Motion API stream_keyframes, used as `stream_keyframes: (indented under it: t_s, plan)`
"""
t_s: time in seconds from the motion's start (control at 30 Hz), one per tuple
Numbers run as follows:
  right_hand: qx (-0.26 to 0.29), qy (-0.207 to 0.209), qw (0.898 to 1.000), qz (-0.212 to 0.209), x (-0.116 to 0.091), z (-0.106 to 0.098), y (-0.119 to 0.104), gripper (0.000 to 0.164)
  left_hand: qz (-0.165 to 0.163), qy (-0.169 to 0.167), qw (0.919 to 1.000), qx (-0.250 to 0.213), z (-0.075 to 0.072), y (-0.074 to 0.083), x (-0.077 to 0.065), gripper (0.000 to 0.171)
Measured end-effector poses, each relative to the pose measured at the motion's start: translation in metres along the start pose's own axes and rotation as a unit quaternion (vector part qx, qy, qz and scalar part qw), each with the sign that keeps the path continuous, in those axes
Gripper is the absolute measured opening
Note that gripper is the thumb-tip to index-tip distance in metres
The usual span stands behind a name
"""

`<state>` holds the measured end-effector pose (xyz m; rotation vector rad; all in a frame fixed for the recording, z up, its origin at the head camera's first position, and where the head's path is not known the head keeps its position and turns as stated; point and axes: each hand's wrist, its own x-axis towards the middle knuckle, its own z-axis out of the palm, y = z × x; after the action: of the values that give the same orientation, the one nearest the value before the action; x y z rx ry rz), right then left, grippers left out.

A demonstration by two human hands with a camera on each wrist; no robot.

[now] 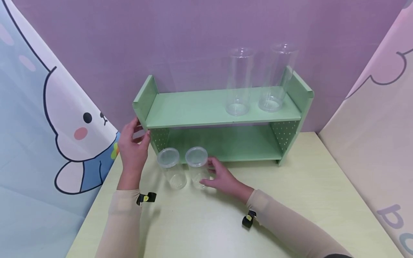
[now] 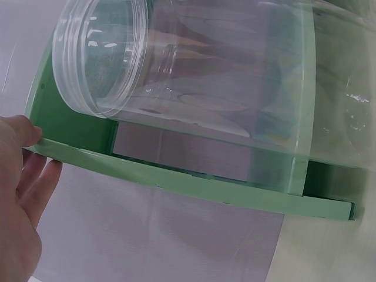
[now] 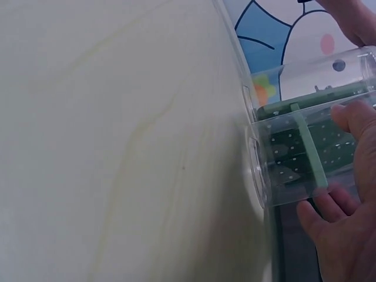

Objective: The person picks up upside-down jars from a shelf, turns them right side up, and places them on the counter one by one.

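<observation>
My left hand [image 1: 133,152] grips the left side panel of a small green two-tier shelf [image 1: 190,107], thumb on one face and fingers on the other. Two clear cylindrical jars with lids stand side by side on the table, before the shelf's left half. At the right-hand jar [image 1: 197,165], my right hand [image 1: 224,179] holds its side, the thumb across the near side and the fingertips at the far edge. The left-hand jar [image 1: 172,170] stands close beside it, with no hand on it. In the left wrist view, a clear jar [image 2: 100,59] overlaps the green panel.
Two tall clear cylinders, one nearer the middle [image 1: 238,82] and one by the right panel [image 1: 277,79], stand on the upper tier. The lower tier [image 1: 226,141] has perforated side walls. Behind the pale table [image 1: 200,222] hangs a purple cloth [image 1: 193,43]; printed curtains flank both sides.
</observation>
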<state>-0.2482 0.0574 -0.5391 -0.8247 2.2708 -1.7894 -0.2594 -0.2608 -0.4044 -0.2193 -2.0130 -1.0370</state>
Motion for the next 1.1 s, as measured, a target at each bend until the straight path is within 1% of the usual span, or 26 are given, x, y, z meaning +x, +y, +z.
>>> stream_keyframes:
  t_s: [0.13,0.23,0.33,0.5,0.63,0.73,0.9,1.03,1.1]
  plan:
    - [-0.018,0.003,1.0,0.007,-0.001,-0.001,-0.002,0.083,0.0,-0.001,1.0,-0.002,0.0,0.0,0.0,0.062]
    - [-0.036,0.004,0.999,0.013,-0.003,-0.004,-0.007,0.086,-0.001,-0.003,1.0,-0.002,0.0,0.0,0.0,0.06]
    - [-0.042,0.006,0.999,0.017,-0.006,-0.008,-0.015,0.086,-0.005,-0.004,1.0,-0.001,0.0,0.0,0.0,0.06]
    - [-0.032,0.013,0.999,0.025,-0.013,-0.018,-0.023,0.086,-0.01,-0.004,0.9999,0.001,0.0,-0.001,0.0,0.062]
    - [-0.02,0.016,0.999,0.028,-0.02,-0.028,-0.025,0.088,-0.011,-0.002,0.9999,0.002,0.0,-0.002,0.0,0.064]
    - [-0.021,0.015,0.999,0.024,-0.025,-0.036,-0.026,0.088,-0.009,-0.002,1.0,0.001,0.001,-0.002,0.0,0.065]
    - [-0.034,0.019,0.999,0.009,-0.032,-0.049,-0.031,0.082,-0.008,0.0,1.0,-0.001,0.001,-0.003,0.0,0.065]
    - [-0.059,0.041,0.997,-0.003,-0.037,-0.059,-0.039,0.072,-0.007,0.0,1.0,-0.003,0.001,-0.002,0.0,0.065]
    - [-0.071,0.055,0.996,-0.02,-0.039,-0.064,-0.044,0.067,-0.008,0.0,1.0,-0.003,0.001,-0.002,0.0,0.065]
